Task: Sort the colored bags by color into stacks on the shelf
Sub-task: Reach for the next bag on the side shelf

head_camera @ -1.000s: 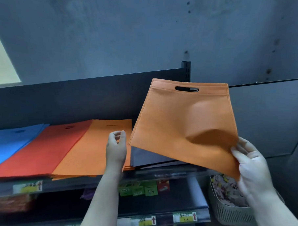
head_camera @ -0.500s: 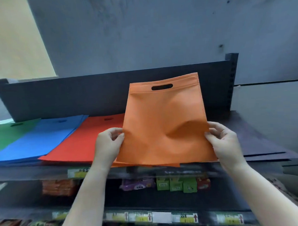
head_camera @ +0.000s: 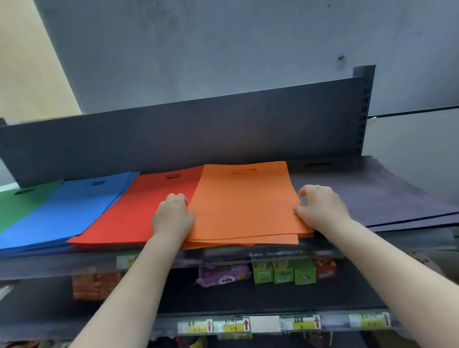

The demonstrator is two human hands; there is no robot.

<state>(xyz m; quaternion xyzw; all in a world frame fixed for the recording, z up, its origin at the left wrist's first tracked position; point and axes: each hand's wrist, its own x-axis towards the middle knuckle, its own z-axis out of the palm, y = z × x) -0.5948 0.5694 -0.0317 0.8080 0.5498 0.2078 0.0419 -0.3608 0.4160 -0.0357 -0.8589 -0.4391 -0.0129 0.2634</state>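
The left hand (head_camera: 172, 218) sits at the left edge of the orange bag (head_camera: 244, 199), its fingers (head_camera: 175, 198) curled under so the knuckles face up; the fingertips are tucked out of sight, so whether they pinch the bag's edge or merely rest against it cannot be told. The right hand (head_camera: 322, 206) sits at the bag's right edge, fingers (head_camera: 306, 190) loosely bent and arched above the fabric, with the thumb (head_camera: 299, 211) lying on the bag's edge; a real grip is not evident.

The orange bag lies flat on top of the orange stack (head_camera: 242, 240) on the top shelf (head_camera: 226, 255), its cut-out handle toward the back panel (head_camera: 182, 139). Lower orange sheets stick out slightly at the front edge. To its left lies the red stack (head_camera: 135, 214), then the blue stack (head_camera: 67, 210), then the green stack (head_camera: 11, 207), which is cut off by the frame's left side. To the right lies a dark stack (head_camera: 382, 196), its color hard to judge against the dark shelf; its handle slot is barely visible.

Below, small green boxes (head_camera: 282, 272) and a purple packet (head_camera: 223, 275) stand on a lower shelf, their print blurred. The price labels (head_camera: 245, 324) on the rail below are unreadable.
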